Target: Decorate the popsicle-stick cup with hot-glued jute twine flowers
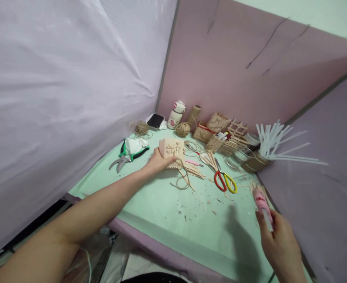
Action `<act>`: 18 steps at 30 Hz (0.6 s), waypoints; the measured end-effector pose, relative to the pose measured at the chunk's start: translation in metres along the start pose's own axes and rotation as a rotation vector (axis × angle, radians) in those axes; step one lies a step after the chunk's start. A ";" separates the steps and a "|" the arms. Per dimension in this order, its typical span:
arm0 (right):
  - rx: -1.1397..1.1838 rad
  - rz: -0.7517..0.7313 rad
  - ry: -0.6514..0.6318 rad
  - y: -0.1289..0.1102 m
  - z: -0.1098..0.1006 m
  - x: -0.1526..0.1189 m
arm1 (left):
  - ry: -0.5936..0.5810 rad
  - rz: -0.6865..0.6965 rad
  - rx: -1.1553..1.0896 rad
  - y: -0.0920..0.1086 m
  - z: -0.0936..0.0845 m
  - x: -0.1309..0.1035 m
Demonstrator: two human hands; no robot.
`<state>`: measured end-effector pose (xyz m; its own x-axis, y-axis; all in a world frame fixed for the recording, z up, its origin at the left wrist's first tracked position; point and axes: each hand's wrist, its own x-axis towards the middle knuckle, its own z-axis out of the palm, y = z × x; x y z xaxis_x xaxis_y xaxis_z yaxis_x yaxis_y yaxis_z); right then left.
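My left hand (158, 160) is closed around the side of a small box made of wooden sticks (173, 148), with a flower-like decoration on its front. A loop of twine (183, 181) hangs below the box onto the table. At the right, my right hand (281, 239) grips a pink hot glue gun (261, 199), a white glue stick poking out of its back end. Beside the box lie loose wooden sticks (194, 171) and a pink-handled tool (192, 162). Scissors with red and yellow handles (225, 183) rest between my hands.
Green-handled pruning shears (123, 161) lie at the left under a crumpled white tissue (136, 145). Along the back stand a phone (156, 121), a bottle (176, 114), twine balls (183, 129) and stick-made containers (215, 143). White glue sticks (272, 139) fan out from a holder at right. Wood scraps litter the green tabletop (161, 212).
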<state>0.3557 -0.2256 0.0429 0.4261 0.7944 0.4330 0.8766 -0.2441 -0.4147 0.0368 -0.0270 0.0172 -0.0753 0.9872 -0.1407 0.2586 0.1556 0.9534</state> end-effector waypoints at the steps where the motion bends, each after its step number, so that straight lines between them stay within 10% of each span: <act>1: -0.106 0.013 -0.027 0.018 0.001 -0.003 | 0.000 0.000 -0.009 0.000 0.000 0.000; 6: -0.397 -0.004 -0.092 0.077 0.020 -0.031 | -0.003 0.006 -0.054 -0.002 0.001 0.001; 10: -0.503 -0.038 -0.094 0.077 0.022 -0.037 | -0.012 -0.012 -0.082 -0.002 0.001 0.001; 15: -0.163 -0.230 -0.036 -0.012 0.008 -0.006 | -0.015 0.000 -0.062 -0.003 0.001 0.003; 18: 0.282 -0.335 -0.146 -0.093 0.038 0.018 | -0.012 0.021 -0.072 -0.007 0.001 0.004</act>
<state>0.2733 -0.1671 0.0589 0.0761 0.8785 0.4717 0.8571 0.1841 -0.4811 0.0362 -0.0235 0.0098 -0.0591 0.9906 -0.1231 0.1896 0.1322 0.9729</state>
